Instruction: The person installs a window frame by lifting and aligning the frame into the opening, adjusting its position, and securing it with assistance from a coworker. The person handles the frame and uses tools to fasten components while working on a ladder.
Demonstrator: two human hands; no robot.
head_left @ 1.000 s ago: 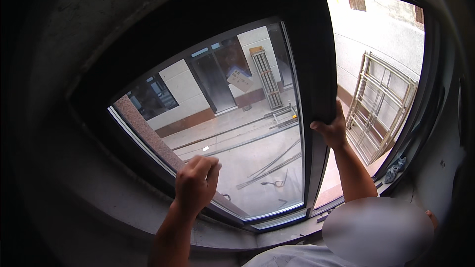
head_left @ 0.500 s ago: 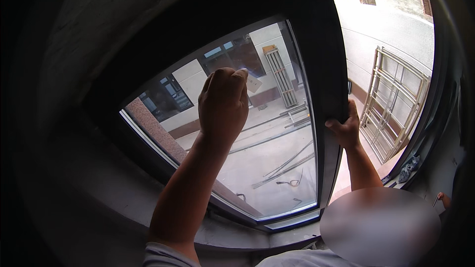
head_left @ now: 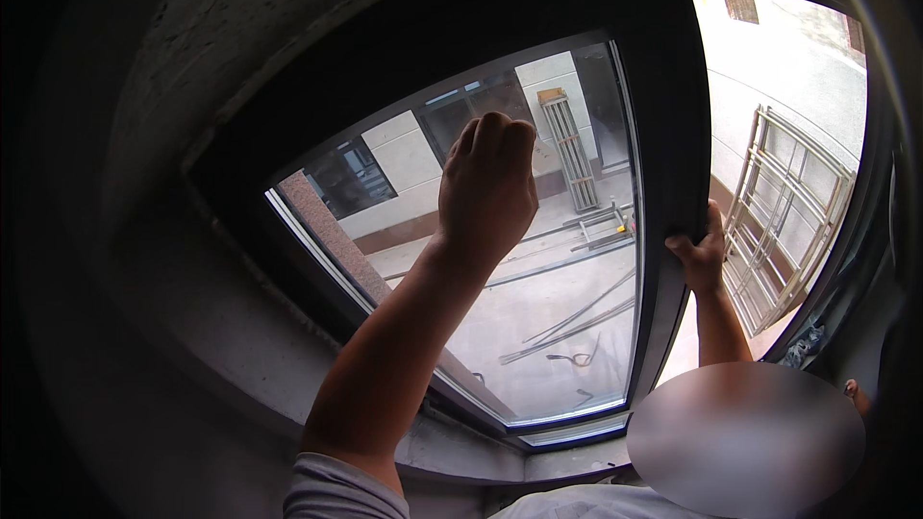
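Observation:
My left hand [head_left: 487, 176] is raised in front of the glass pane [head_left: 567, 279] of a dark-framed window, its fingers closed in a fist or pinch. The back of the hand hides whatever the fingers hold, and I cannot tell whether they touch the glass. My right hand [head_left: 705, 252] grips the edge of the dark window frame [head_left: 663, 183], with the thumb on the near face and the fingers round the outer edge. A blurred oval covers part of the right arm. Grey sleeve cloth [head_left: 346, 488] shows on my left arm.
To the right is an opening with metal scaffold frames [head_left: 788, 221] leaning on a pale wall outside. Through the glass show a folded metal rack [head_left: 569, 149] and long rods [head_left: 567, 332]. A sill [head_left: 461, 447] runs below. Another person's hand [head_left: 856, 394] shows at the lower right.
My left hand has moved right across the pane; the small white card-like piece at its fingertips is now out of sight. My right hand keeps its grip. The view has shifted slightly.

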